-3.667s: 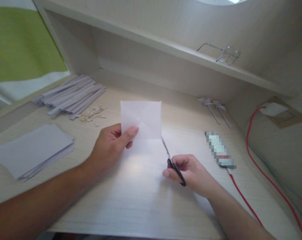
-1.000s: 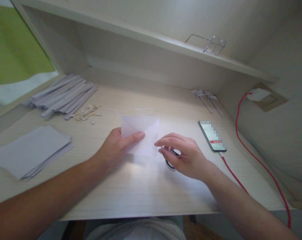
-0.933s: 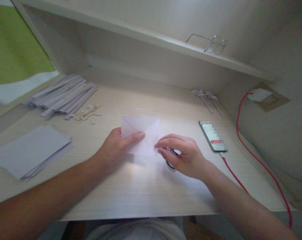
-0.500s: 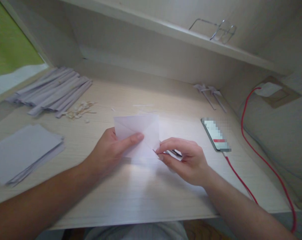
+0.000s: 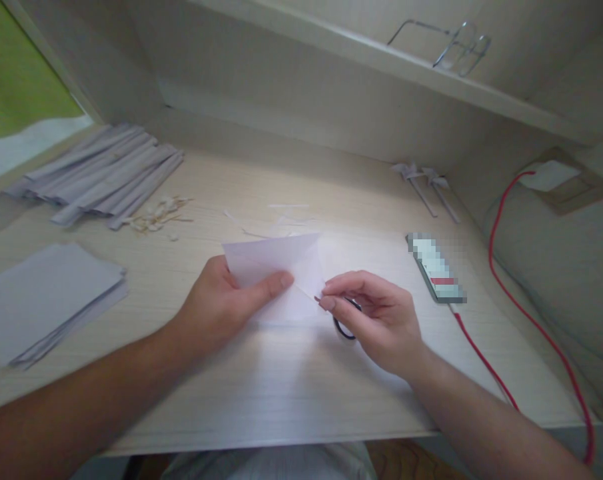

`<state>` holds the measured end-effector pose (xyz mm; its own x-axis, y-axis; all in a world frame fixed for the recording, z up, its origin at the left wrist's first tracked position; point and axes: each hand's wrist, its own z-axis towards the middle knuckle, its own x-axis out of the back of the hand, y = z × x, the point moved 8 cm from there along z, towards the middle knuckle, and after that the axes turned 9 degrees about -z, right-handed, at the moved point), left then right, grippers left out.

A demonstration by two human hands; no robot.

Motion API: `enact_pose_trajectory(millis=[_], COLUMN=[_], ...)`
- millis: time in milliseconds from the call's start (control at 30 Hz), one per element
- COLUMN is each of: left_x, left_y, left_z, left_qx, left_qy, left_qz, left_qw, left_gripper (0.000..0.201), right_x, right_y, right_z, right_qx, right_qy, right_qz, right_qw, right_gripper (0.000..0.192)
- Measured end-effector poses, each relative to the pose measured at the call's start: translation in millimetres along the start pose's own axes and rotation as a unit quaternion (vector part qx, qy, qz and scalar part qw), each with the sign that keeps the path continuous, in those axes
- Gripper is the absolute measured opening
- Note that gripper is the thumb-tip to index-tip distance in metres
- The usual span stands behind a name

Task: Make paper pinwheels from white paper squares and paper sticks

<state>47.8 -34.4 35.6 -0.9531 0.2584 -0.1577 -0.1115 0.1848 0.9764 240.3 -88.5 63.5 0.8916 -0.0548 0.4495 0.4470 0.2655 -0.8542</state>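
Observation:
My left hand (image 5: pixel 241 297) grips a white paper square (image 5: pixel 276 257) from the left, thumb pressed flat on its face and the other fingers behind. A thin diagonal line runs down the sheet toward its right corner. At that corner my right hand (image 5: pixel 376 317) is closed, thumb and forefinger pinched together against the paper. A small dark reddish spot shows by those fingertips; what it is I cannot make out. Within the curve of the right hand appears a black ring (image 5: pixel 345 328), like a scissors handle. Whether the hand holds it or it lies behind is unclear.
Rolled paper sticks (image 5: pixel 106 170) and small pale scraps (image 5: pixel 158 217) lie back left, a paper stack (image 5: pixel 51 300) nearer. Thin paper strips (image 5: pixel 288 206) lie beyond the square. Right are two paper pinwheels (image 5: pixel 421 180), a phone (image 5: pixel 437 270) and red cables (image 5: pixel 518 280).
The paper's top edge has tilted, its left corner lower. My right fingers have shifted slightly at the corner, and more of the black ring shows. The view has moved a little.

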Motion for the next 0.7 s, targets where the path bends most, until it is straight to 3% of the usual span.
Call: enact_pose_trajectory(millis=[433,700], left_x=[-2.1,-1.4], left_y=[-0.8,-2.7], left_z=[1.7,0.6], left_qx=[-0.010,-0.007], left_qy=[-0.016,-0.009], left_qz=[-0.017,-0.020], left_qw=[1.000,1.000], left_gripper=[0.026,0.027], right_x=[-4.4,-6.7], right_y=[8.8,5.4], right_z=[0.4,2.5], right_qx=[-0.074,-0.057], right_qy=[0.007,0.013], right_qz=[0.082,0.123], right_qw=[0.994,0.991], right_gripper=[0.011,0.013])
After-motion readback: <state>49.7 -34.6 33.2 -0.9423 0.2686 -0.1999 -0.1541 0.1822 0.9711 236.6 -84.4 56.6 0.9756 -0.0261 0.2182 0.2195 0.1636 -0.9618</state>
